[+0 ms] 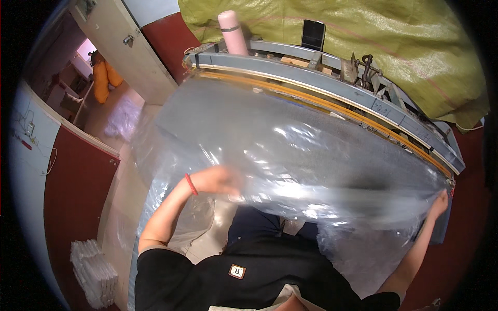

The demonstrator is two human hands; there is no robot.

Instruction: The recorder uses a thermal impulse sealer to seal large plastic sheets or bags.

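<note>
A large clear plastic sheet point(290, 150) is spread over a grey work surface, blurred with motion. My left hand point(218, 181), with a red band at the wrist, grips the sheet's near edge on the left. My right hand point(440, 203) holds the sheet's near edge at the far right. A long metal sealing bar point(332, 88) with an orange strip runs along the far side of the sheet.
A pink flask point(232, 32) and a dark phone point(313, 34) stand behind the bar, before a green woven tarp point(415, 46). A stack of folded clear bags point(96, 272) lies on the floor at the left. An open doorway point(98, 88) shows orange clothing.
</note>
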